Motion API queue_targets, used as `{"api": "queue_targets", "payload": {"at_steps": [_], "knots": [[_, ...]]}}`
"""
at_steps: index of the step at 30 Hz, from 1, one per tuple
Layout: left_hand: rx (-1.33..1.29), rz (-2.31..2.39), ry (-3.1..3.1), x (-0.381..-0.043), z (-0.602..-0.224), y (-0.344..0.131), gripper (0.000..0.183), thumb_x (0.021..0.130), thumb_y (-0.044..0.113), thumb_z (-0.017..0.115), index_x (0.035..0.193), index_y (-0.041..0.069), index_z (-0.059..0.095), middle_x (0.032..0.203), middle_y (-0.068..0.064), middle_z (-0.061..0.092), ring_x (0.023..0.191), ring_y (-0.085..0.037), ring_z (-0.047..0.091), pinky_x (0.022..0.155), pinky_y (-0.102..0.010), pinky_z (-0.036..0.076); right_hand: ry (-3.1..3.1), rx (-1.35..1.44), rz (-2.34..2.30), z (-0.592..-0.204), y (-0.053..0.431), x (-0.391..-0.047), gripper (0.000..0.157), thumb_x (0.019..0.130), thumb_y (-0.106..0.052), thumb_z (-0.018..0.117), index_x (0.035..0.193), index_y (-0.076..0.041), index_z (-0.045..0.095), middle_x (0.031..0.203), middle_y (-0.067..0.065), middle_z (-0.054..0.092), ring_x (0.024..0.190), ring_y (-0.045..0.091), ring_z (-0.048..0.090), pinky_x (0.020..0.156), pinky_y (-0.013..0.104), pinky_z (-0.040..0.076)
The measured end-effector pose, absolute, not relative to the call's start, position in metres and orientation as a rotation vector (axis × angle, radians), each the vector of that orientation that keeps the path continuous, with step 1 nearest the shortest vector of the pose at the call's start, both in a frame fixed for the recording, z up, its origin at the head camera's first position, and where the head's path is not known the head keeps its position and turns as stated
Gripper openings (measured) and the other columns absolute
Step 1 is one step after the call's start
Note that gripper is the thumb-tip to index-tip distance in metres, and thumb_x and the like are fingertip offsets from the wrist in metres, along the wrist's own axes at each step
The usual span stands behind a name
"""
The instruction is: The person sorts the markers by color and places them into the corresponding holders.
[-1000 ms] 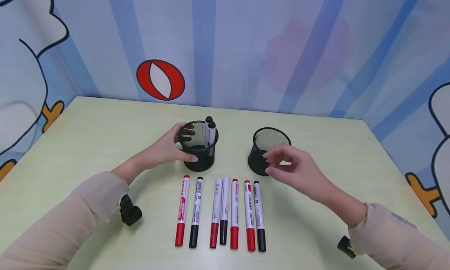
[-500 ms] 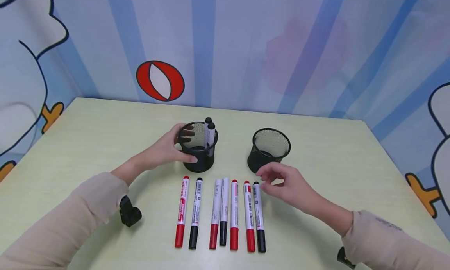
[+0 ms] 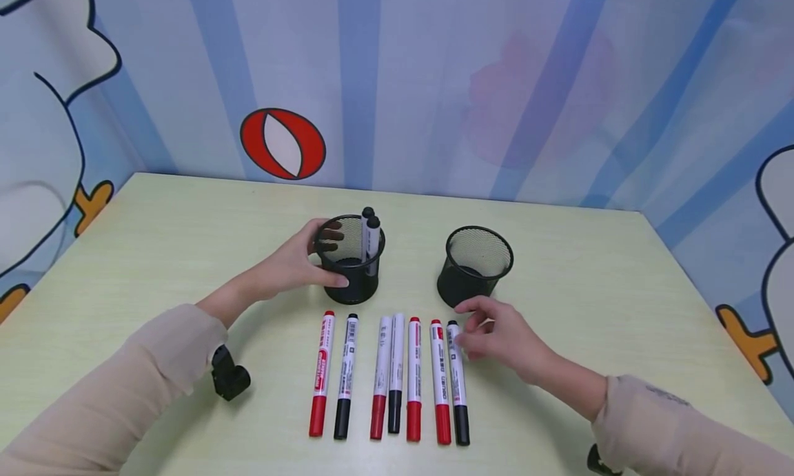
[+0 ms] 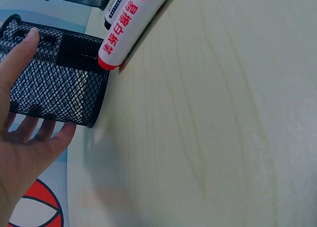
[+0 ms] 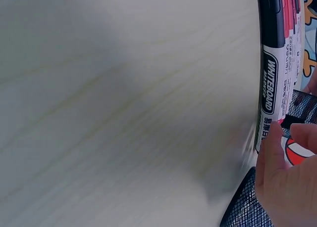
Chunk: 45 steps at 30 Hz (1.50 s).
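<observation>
My left hand (image 3: 287, 264) grips the left black mesh pen cup (image 3: 349, 291), thumb in front and fingers behind. Two black-ended whiteboard markers (image 3: 372, 238) stand upright in this cup. My right hand (image 3: 505, 337) is low at the upper end of the rightmost marker (image 3: 457, 379), a white whiteboard marker with a black cap. In the right wrist view the thumb (image 5: 273, 145) meets that marker's barrel, while the index finger stays apart from the thumb. A second black mesh cup (image 3: 462, 283), with no markers in it, stands just behind my right hand.
Several red-capped and black-capped markers lie in a row on the pale table, among them a red one (image 3: 321, 373) at the left end and another red one (image 3: 440, 383) beside the rightmost black one. A patterned blue backdrop (image 3: 422, 83) rises behind the table.
My right hand has moved from in front of the right cup down and toward me, to the rightmost black-capped marker. My left hand keeps its grip on the left cup.
</observation>
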<state>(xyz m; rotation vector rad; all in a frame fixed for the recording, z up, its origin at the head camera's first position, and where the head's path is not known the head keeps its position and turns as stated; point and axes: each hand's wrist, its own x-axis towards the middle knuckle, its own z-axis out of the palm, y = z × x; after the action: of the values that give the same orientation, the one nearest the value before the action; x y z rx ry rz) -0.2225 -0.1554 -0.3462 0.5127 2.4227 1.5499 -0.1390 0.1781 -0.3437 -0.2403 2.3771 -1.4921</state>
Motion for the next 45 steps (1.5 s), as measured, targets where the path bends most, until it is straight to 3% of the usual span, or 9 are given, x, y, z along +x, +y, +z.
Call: {"api": "queue_targets", "payload": {"at_steps": [23, 45], "knots": [[0.495, 1.544, 2.429, -0.221, -0.346, -0.155, 0.085, 0.074, 0.014, 0.079, 0.141, 0.010, 0.026, 0.140, -0.011, 0.036, 0.132, -0.032, 0.029, 0.102, -0.057, 0.031, 2.454, -0.047, -1.329, -0.347, 0.162, -0.141, 0.042, 0.075, 0.003, 0.070, 0.114, 0.002, 0.055, 0.080, 0.010, 0.051, 0.057, 0.018, 0.055, 0.056, 0.029, 0.053], [0.496, 1.538, 2.437, -0.221, -0.344, -0.155, 0.085, 0.073, 0.014, 0.079, 0.141, 0.010, 0.026, 0.139, -0.011, 0.037, 0.131, -0.031, 0.030, 0.103, -0.056, 0.030, 2.454, 0.033, -1.214, -0.338, 0.155, -0.147, 0.038, 0.074, 0.006, 0.068, 0.110, 0.002, 0.057, 0.076, 0.010, 0.053, 0.055, 0.016, 0.054, 0.054, 0.028, 0.051]]}}
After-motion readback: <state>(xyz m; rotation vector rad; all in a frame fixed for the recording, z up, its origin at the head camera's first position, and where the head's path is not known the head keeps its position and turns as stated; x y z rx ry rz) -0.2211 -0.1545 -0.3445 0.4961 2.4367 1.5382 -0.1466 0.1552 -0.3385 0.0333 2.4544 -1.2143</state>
